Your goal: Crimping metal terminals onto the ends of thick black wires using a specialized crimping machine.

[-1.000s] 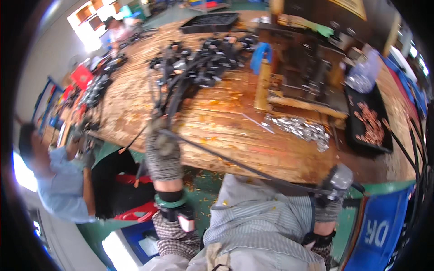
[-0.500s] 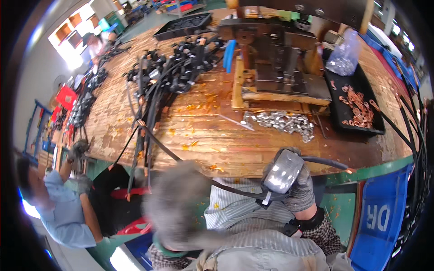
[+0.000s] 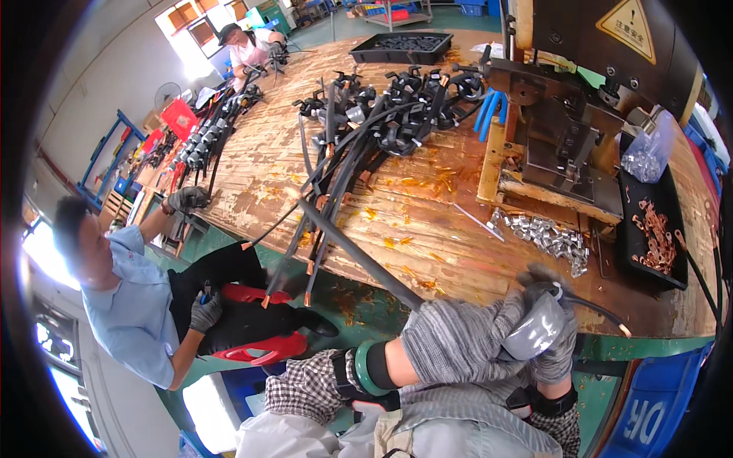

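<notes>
A black cable (image 3: 359, 259) with bare copper ends crosses in front of me at the table's near edge. It carries a shiny grey rounded part (image 3: 534, 327). My right hand (image 3: 561, 347), in a grey knitted glove, is closed around the cable at this part. My left hand (image 3: 462, 340), gloved the same way, lies across the cable; its fingers reach the grey part's left side and look curled, though partly hidden. The cable's short copper-tipped end (image 3: 599, 311) sticks out to the right of my right hand.
Beyond the hands are loose silvery metal pieces (image 3: 546, 238), a press (image 3: 569, 145) and a black tray (image 3: 679, 278) of copper lugs. Black cables with fittings (image 3: 397, 114) are heaped on the wooden table (image 3: 252, 183). A seated co-worker (image 3: 126, 290) is at left; another person sits farther back.
My left hand has swung rightward from the lower middle to the cable beside my right hand. My view has turned, shifting the table and press rightward. My right hand still holds the grey part.
</notes>
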A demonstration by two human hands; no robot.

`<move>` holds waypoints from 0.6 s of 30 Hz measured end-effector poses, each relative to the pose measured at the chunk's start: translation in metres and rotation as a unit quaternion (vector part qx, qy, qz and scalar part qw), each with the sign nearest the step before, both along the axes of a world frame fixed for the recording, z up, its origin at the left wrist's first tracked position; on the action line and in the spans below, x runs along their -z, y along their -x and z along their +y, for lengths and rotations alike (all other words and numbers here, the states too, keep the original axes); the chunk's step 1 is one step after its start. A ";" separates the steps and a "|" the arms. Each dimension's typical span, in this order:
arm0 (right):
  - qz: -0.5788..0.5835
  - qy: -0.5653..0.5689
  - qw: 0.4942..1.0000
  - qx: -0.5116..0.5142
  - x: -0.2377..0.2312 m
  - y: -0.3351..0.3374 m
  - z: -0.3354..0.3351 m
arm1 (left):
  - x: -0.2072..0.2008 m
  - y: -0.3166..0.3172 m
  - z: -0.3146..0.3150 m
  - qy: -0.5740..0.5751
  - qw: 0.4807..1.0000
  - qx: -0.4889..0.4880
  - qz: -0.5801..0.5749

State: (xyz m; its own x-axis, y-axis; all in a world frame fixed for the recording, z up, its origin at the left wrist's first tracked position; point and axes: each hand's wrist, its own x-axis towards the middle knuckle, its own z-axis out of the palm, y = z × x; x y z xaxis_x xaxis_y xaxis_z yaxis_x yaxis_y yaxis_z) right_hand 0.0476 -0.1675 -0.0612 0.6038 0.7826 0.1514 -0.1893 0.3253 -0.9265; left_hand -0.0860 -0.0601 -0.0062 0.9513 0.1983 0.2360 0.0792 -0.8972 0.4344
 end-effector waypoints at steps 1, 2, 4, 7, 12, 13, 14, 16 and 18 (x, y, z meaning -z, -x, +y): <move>0.007 0.006 0.999 0.038 -0.007 0.011 0.007 | -0.001 0.001 0.005 -0.060 0.998 -0.004 -0.012; 0.007 0.004 0.999 0.038 -0.006 0.011 0.004 | -0.002 0.003 0.010 -0.119 0.993 -0.007 -0.023; -0.305 0.143 0.938 0.082 0.003 0.011 -0.011 | -0.005 0.012 0.024 -0.154 0.987 -0.041 -0.018; -0.618 0.078 0.774 0.115 -0.007 0.016 -0.035 | -0.004 0.018 0.041 -0.207 0.976 -0.048 -0.048; -0.712 0.205 0.653 0.156 -0.033 -0.006 -0.007 | 0.014 0.034 0.054 -0.163 0.985 0.037 0.040; -0.594 0.224 0.766 0.096 -0.018 -0.012 -0.013 | 0.014 0.035 0.056 -0.163 0.984 0.038 0.063; -0.595 0.218 0.768 0.092 -0.013 -0.017 -0.018 | 0.014 0.036 0.058 -0.164 0.982 0.037 0.086; -0.523 0.277 0.806 0.032 -0.004 -0.022 -0.027 | 0.009 0.037 0.067 -0.124 0.989 0.018 0.075; -0.502 0.276 0.819 0.041 0.011 -0.025 -0.033 | 0.017 0.032 0.079 -0.110 0.992 -0.005 0.066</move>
